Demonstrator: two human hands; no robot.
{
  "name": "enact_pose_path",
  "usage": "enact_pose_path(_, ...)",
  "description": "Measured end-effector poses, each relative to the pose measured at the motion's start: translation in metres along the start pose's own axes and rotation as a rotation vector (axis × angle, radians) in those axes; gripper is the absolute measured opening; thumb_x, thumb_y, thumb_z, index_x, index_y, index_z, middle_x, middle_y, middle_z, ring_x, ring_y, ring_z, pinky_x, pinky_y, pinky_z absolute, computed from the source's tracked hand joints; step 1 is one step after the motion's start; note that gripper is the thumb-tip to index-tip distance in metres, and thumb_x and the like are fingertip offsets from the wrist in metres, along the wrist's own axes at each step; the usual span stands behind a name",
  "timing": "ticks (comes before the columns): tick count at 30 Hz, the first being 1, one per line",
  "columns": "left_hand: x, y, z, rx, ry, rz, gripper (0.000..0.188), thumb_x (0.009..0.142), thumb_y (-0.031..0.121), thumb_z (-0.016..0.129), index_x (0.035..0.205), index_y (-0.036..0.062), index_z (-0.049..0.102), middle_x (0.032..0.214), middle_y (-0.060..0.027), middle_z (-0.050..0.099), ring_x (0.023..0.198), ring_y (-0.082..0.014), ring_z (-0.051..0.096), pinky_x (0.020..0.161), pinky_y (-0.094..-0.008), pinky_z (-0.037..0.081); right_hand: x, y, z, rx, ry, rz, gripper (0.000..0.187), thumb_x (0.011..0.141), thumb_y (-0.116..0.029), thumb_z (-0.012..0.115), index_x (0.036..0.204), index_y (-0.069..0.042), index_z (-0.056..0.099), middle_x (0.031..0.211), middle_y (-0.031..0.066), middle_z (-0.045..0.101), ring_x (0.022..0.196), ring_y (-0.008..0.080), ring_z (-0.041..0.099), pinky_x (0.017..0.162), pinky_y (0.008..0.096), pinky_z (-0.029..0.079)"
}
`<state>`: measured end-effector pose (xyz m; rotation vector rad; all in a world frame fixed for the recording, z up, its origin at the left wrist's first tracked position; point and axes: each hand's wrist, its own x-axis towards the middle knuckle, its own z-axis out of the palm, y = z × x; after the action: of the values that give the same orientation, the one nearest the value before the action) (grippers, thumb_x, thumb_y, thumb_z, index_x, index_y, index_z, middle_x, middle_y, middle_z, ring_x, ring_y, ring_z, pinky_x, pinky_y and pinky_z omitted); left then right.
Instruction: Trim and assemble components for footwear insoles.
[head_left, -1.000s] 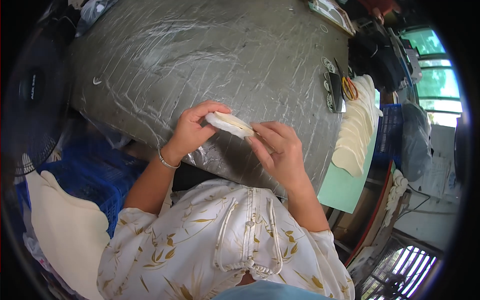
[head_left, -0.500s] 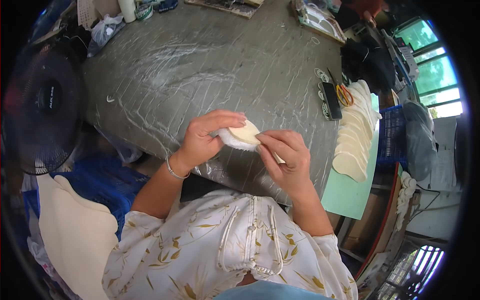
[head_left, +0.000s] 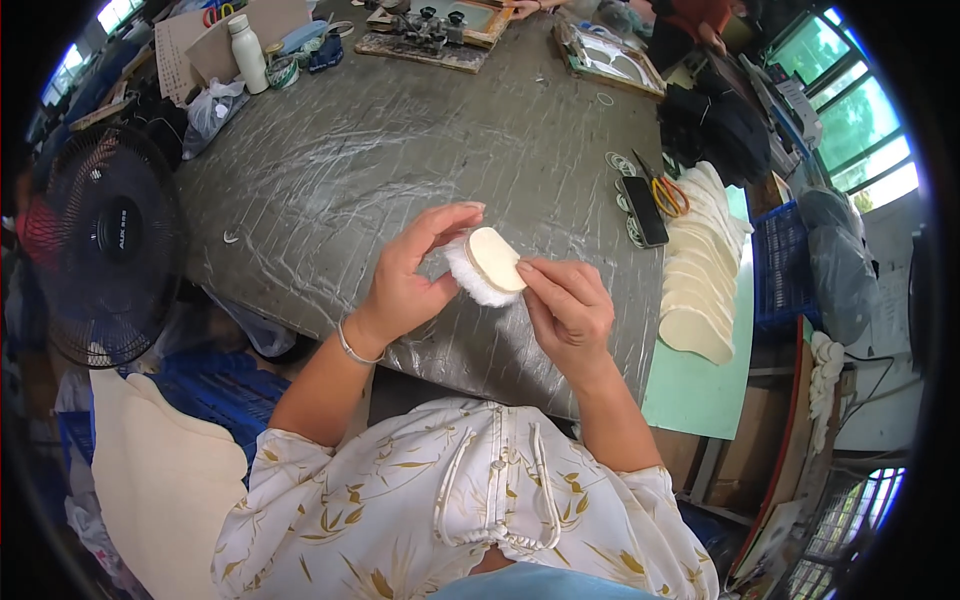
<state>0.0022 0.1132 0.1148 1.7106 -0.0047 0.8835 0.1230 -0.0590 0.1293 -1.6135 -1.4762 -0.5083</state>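
Note:
Between my hands is a small stack of rounded cream fabric pieces (head_left: pixel 494 258), with white fluffy pile along its lower left side. Its flat cream face is turned up. My right hand (head_left: pixel 572 305) is closed, pinching the right edge of the stack between thumb and fingers. On the other side, my left hand (head_left: pixel 408 272) curves round with fingers and thumb apart. Its thumb tip is close beside the fluffy edge; whether it touches cannot be made out. Both hands are above the near part of the dark, streaked table (head_left: pixel 330 200).
To the right lie a long overlapping row of cream pieces (head_left: pixel 695 275) on a green sheet (head_left: pixel 740 380), a phone (head_left: pixel 643 212) and scissors (head_left: pixel 668 193). A fan (head_left: pixel 115 230) stands left, above larger cream sheets (head_left: pixel 160 480). A white bottle (head_left: pixel 248 55) and frames (head_left: pixel 610 58) are at the back.
My left fingers have come off the stack and spread apart. The stack has tilted more upright in my right hand's pinch. The view has shifted, showing more of the table's far side.

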Motion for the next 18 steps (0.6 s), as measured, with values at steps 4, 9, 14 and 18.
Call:
enact_pose_path(4,0.001,-0.012,-0.004,0.081,-0.080,0.044,0.032,0.079,-0.008,0.070,0.110,-0.0001,0.065,0.116,-0.0139,0.067,0.113,-0.0255,0.062,0.101,-0.0361,0.048,-0.007,0.006,0.003,-0.023,0.011,-0.045,0.037,0.069,0.004,0.077,0.104,-0.006,0.072,0.100,0.0068,0.071,0.081,0.0213,0.065,0.070,0.0322,0.049)
enact_pose_path(9,0.004,-0.018,0.001,0.000,-0.060,0.076,0.025,0.080,-0.007,0.068,0.104,0.0025,0.066,0.112,-0.0116,0.069,0.110,-0.0230,0.065,0.097,-0.0336,0.050,-0.006,0.004,-0.007,0.229,-0.095,0.207,0.041,0.074,0.008,0.065,0.114,0.000,0.067,0.103,0.0149,0.070,0.086,0.0281,0.066,0.079,0.0345,0.052)
enact_pose_path(14,0.012,-0.010,0.006,-0.181,-0.101,-0.073,0.025,0.084,-0.009,0.062,0.106,0.0010,0.060,0.108,-0.0107,0.067,0.106,-0.0204,0.064,0.095,-0.0344,0.049,0.006,0.000,-0.021,0.410,-0.058,0.362,0.037,0.080,0.004,0.064,0.117,0.001,0.066,0.103,0.0138,0.070,0.092,0.0233,0.067,0.083,0.0324,0.052)
enact_pose_path(18,0.021,0.006,0.013,-0.166,-0.157,-0.126,0.028,0.085,-0.002,0.064,0.113,0.0008,0.065,0.107,-0.0066,0.068,0.100,-0.0145,0.063,0.090,-0.0293,0.049,0.003,0.007,-0.024,0.432,-0.051,0.463,0.022,0.086,0.002,0.064,0.107,0.000,0.071,0.096,0.0120,0.071,0.084,0.0169,0.066,0.075,0.0283,0.051)
